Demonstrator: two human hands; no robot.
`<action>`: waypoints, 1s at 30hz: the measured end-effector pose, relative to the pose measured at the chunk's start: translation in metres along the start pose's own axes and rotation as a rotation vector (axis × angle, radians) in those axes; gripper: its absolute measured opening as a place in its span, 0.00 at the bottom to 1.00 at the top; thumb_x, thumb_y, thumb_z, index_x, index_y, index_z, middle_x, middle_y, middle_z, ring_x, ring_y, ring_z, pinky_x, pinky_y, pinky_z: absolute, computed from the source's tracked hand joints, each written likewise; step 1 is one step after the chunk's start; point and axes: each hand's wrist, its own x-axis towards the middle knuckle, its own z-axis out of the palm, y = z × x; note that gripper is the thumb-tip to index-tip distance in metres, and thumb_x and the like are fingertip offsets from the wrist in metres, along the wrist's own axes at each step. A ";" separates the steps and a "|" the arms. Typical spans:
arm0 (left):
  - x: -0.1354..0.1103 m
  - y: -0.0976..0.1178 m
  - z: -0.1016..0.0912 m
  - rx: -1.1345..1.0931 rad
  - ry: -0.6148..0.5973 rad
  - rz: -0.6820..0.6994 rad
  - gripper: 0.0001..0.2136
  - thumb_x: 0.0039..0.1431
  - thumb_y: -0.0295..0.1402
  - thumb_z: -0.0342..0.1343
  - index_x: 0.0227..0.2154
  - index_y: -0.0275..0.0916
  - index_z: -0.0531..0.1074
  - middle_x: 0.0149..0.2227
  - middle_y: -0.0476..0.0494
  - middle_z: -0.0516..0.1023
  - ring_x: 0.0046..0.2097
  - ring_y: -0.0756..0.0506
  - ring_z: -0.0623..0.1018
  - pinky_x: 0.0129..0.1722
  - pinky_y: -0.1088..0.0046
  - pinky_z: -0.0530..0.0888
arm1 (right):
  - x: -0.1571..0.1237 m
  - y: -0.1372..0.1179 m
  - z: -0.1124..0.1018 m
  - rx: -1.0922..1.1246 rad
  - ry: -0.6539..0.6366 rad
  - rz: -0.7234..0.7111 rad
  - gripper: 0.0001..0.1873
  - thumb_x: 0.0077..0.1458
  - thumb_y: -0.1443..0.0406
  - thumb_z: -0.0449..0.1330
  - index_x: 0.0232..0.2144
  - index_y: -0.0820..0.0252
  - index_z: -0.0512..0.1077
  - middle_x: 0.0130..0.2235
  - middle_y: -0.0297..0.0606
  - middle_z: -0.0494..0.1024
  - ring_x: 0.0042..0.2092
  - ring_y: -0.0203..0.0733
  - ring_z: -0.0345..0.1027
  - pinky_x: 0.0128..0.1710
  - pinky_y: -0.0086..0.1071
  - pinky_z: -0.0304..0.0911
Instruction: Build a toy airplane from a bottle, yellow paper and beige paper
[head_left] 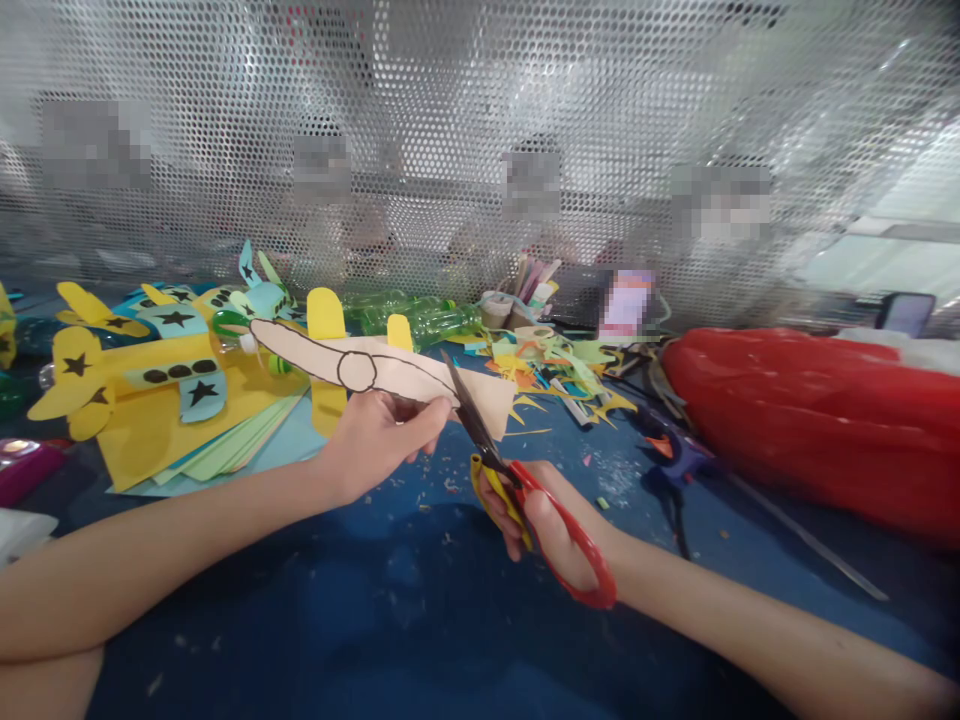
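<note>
My left hand (390, 435) pinches a piece of pale paper (315, 352) by its lower edge. A propeller outline with a round hub in the middle is drawn on it in black. In my right hand (551, 515) is a pair of scissors (480, 435) with one red and one yellow handle. Their blades lie at the right end of the paper, by the drawn tip, where an undrawn flap of paper (491, 400) sticks out. Behind my left hand stands a yellow paper airplane (124, 365) with black stars and dots.
Coloured paper sheets (225, 450) lie at left. Green plastic bottles (412, 315) and paper scraps (555, 360) lie behind. At right are a purple glue gun (679, 455), a red plastic bag (810, 430) and a phone (628, 303). A perforated metal screen (450, 120) closes off the back.
</note>
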 end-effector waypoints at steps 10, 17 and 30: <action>0.004 0.002 0.000 -0.089 -0.016 0.001 0.12 0.58 0.36 0.53 0.22 0.38 0.72 0.15 0.55 0.67 0.18 0.55 0.65 0.18 0.80 0.65 | 0.001 0.003 -0.004 -0.015 -0.011 -0.012 0.39 0.48 0.27 0.41 0.22 0.56 0.57 0.18 0.28 0.58 0.16 0.32 0.55 0.14 0.29 0.59; 0.008 0.003 -0.003 -0.070 -0.050 -0.023 0.12 0.59 0.36 0.52 0.21 0.40 0.71 0.15 0.56 0.66 0.19 0.54 0.65 0.22 0.78 0.68 | 0.001 0.001 -0.008 -0.050 -0.006 -0.011 0.38 0.50 0.28 0.41 0.22 0.55 0.57 0.18 0.30 0.60 0.16 0.33 0.55 0.15 0.31 0.59; 0.015 0.012 -0.012 0.046 -0.045 0.002 0.20 0.61 0.38 0.50 0.13 0.40 0.63 0.14 0.54 0.63 0.20 0.53 0.66 0.24 0.78 0.68 | 0.003 0.001 -0.016 -0.094 0.005 0.012 0.35 0.52 0.30 0.42 0.22 0.53 0.56 0.17 0.29 0.58 0.15 0.33 0.54 0.13 0.32 0.60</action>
